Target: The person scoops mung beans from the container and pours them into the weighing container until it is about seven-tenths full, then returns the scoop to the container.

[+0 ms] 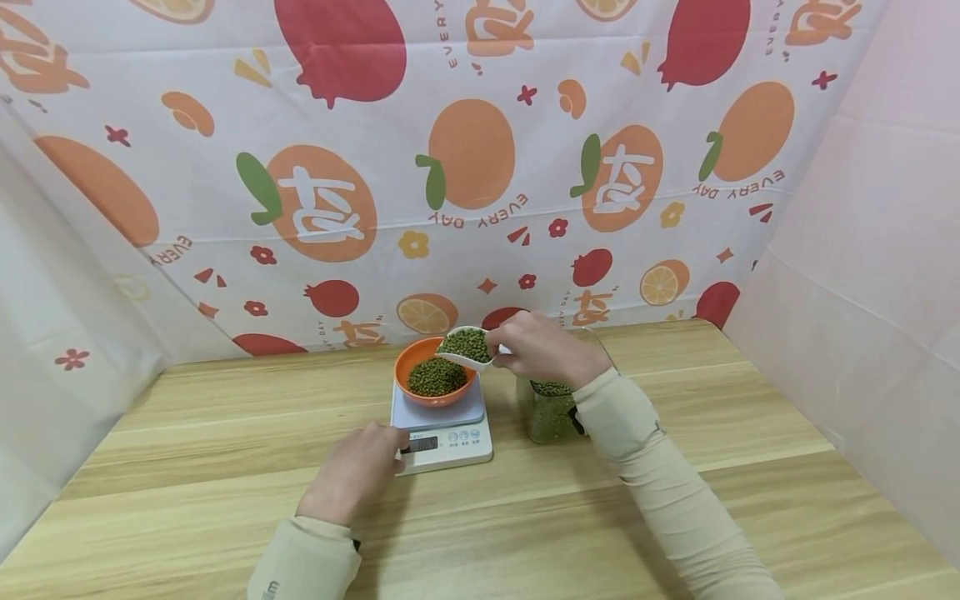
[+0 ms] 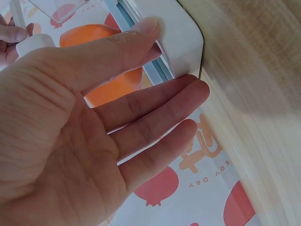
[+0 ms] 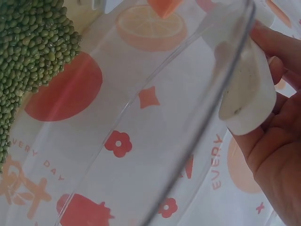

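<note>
Right hand (image 1: 542, 343), grip partly hidden, seems curled round a white scoop (image 1: 471, 362) of beans (image 1: 467, 342) above the orange bowl (image 1: 407, 362), where slow pouring should limit spills; the left hand (image 1: 358, 467), fingers extended, touches the scale (image 1: 467, 456).

A white cloth (image 1: 401, 167) printed with fruit hangs across the upper part of the head frame, behind the counter (image 1: 187, 483). One large red pomegranate print (image 1: 348, 46) sits upper left of centre; near the middle is an orange print (image 1: 472, 154) with a green leaf, upside-down "EVERY DAY" lettering (image 1: 492, 219) beneath it. A yellow flower print (image 1: 414, 244) lies below that. Pale cloth panels flank it, the left panel (image 1: 60, 292) bearing a small red flower print (image 1: 72, 359), the right panel (image 1: 862, 250) mostly plain. The counter has light wood grain and fills the lower frame.
</note>
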The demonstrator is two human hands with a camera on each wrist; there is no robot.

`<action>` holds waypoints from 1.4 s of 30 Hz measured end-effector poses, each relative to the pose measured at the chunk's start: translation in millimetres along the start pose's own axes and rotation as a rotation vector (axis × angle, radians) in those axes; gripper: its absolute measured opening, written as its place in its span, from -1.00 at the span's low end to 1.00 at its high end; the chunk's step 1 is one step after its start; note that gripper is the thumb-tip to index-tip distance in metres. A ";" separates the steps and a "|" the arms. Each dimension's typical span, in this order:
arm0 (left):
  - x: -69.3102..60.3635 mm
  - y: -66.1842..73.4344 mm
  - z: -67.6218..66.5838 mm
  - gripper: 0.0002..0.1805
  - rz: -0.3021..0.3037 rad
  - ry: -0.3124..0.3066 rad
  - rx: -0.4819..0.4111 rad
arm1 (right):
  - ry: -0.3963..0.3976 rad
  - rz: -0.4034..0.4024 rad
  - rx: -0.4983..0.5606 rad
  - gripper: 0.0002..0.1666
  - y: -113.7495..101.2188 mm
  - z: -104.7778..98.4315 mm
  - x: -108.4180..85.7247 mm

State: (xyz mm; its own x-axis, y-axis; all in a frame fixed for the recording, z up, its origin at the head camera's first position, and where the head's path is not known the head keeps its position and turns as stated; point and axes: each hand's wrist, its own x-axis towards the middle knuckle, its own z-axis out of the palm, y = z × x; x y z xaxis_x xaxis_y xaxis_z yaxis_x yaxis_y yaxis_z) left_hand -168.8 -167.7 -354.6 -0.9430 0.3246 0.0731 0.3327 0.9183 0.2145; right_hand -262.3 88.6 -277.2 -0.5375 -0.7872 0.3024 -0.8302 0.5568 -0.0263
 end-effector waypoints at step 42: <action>-1.0 0.2 -0.7 -0.85 -0.011 0.001 -0.020 | -0.075 0.009 0.010 -0.82 -2.5 2.7 6.8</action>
State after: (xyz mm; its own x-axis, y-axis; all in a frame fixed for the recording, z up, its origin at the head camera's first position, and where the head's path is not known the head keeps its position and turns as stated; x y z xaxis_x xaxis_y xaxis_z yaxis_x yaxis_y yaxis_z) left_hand -167.8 -168.0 -353.9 -0.9466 0.3142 0.0719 0.3223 0.9172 0.2344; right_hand -264.4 81.1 -277.6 -0.5542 -0.7999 0.2302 -0.8265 0.5617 -0.0379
